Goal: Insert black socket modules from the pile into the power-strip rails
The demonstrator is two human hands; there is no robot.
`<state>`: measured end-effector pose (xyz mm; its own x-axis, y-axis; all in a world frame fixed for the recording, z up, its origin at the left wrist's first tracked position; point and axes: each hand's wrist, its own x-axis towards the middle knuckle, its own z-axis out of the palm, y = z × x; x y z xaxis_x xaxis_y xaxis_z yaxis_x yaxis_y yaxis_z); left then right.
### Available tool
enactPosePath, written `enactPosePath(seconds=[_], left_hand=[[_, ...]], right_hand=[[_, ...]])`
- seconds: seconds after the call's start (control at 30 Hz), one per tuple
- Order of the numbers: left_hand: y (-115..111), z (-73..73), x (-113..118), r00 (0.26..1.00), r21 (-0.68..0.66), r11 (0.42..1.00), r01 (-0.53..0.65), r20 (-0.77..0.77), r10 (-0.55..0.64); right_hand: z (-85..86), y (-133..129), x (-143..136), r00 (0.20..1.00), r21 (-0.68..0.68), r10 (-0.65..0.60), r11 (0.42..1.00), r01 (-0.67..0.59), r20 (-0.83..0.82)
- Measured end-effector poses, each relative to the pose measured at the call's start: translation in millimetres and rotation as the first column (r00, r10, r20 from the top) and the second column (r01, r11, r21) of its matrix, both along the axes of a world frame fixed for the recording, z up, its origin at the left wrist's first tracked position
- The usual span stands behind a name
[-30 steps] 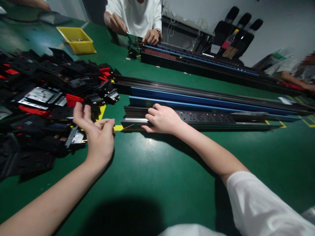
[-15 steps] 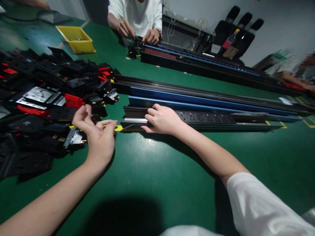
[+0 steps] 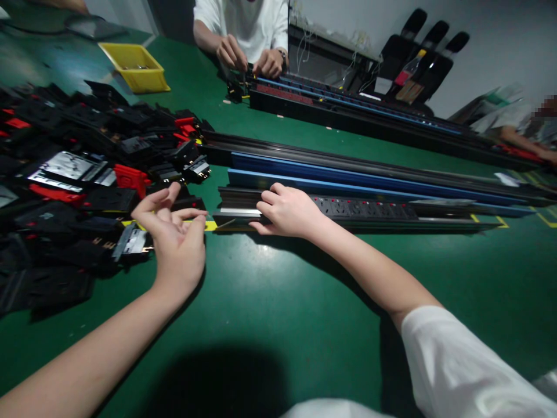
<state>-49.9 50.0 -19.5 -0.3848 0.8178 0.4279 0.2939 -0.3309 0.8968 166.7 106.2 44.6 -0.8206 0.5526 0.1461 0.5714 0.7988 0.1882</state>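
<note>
Though the socket row (image 3: 369, 210) is illegibly small, the right hand (image 3: 288, 211), palm down, clasps the black channel (image 3: 235, 200) bearing it on the counter (image 3: 278, 290); the left hand (image 3: 176, 247) curls by loose sockets (image 3: 111, 199), its grip impossible to judge.

We are wearing a loose, plain white sleeve (image 3: 461, 354) on the right arm (image 3: 361, 261), its cloth creasing into soft, greyish folds and its wide hem (image 3: 420, 312) ending near the elbow. Beyond it we are showing a slender bare forearm and a bare right hand (image 3: 287, 212), and likewise a bare left forearm (image 3: 104, 342) and left hand (image 3: 180, 241). At the bottom edge we are also showing a rounded patch of white cloth (image 3: 342, 409).
</note>
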Motion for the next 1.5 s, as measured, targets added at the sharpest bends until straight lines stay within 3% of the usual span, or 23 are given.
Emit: enactPosePath(seconds=[0.13,0.3,0.73,0.9,1.17,1.33,1.5], left_hand=[[-1.0,2.8,-6.3,0.971,0.033,0.981,-0.190,-0.144,0.193],[2.8,4.0,-10.2,0.968,-0.051,0.992,-0.112,-0.231,0.097],[7.6,13.1,-15.8,0.969,-0.057,0.991,-0.117,-0.226,0.102],[7.9,9.6,-18.8,0.912,-0.116,0.971,-0.210,-0.380,0.152],[6.3,7.2,-15.4,0.793,-0.292,0.943,-0.160,-0.607,-0.054],[6.9,9.5,-15.7,0.834,-0.307,0.948,-0.085,-0.542,-0.101],[9.9,7.4,-21.7,0.877,-0.218,0.973,-0.073,-0.479,-0.041]], right_hand=[[-0.2,0.0,0.1,1.000,0.002,-0.001,1.000,0.001,-0.004],[-0.5,0.6,0.5,1.000,0.013,0.008,1.000,-0.008,-0.007],[-2.7,1.4,0.1,1.000,0.019,0.005,1.000,-0.005,-0.016],[-1.9,1.2,0.4,1.000,0.012,0.004,1.000,-0.004,-0.018],[-3.8,1.9,0.9,0.999,0.020,0.010,1.000,-0.009,-0.036],[-2.5,1.6,0.5,0.999,0.015,0.011,1.000,-0.011,-0.034],[-1.2,1.6,0.1,1.000,-0.001,0.005,1.000,-0.005,-0.024]])
